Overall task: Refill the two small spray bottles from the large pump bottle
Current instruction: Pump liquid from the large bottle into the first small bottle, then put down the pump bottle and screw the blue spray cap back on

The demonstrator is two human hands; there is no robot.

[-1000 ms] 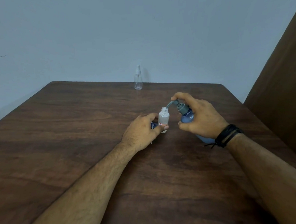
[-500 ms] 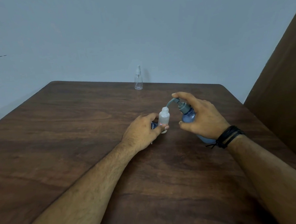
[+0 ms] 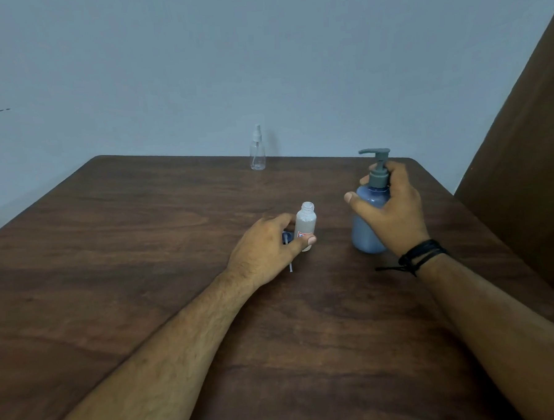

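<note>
Head view shows me my left hand (image 3: 271, 247) gripping the uncapped small bottle (image 3: 306, 226) to steady it, right hand (image 3: 389, 208) wrapped round the upright pump bottle (image 3: 368, 227) just beside it.

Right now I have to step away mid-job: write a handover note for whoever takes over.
Left hand holds the small frosted white spray bottle, uncapped, upright on the brown wooden table; its blue spray cap lies behind the fingers.
Right hand grips the large blue pump bottle with the grey pump head, upright on the table, apart from the small bottle.
The small clear spray bottle stands capped at the far edge, untouched.
Done: first bottle opened; fill level unreadable.
Left: recap the first bottle, then open, fill and recap the clear one.
</note>
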